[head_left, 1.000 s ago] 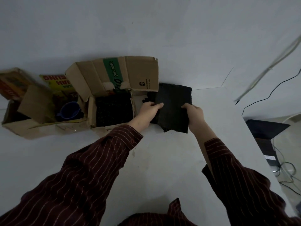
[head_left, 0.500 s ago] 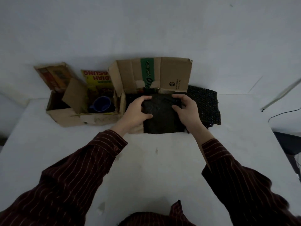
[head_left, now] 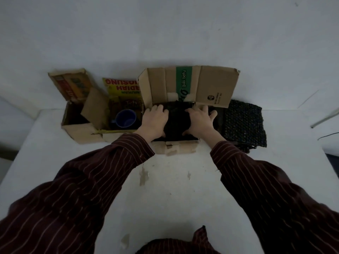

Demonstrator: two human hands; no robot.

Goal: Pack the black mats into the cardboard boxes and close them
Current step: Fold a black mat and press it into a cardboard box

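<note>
Where left hand (head_left: 155,119), right hand (head_left: 200,120) press, black mat (head_left: 177,122) seemingly inside cardboard box (head_left: 176,148).

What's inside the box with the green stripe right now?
A black mat, with the left hand and right hand pressing flat on it. Anything beneath that mat is covered.

Light was dim, bluish and even; a soft shadow fell on the wall (head_left: 165,57) above the cardboard box (head_left: 214,85); edges bowed.
</note>
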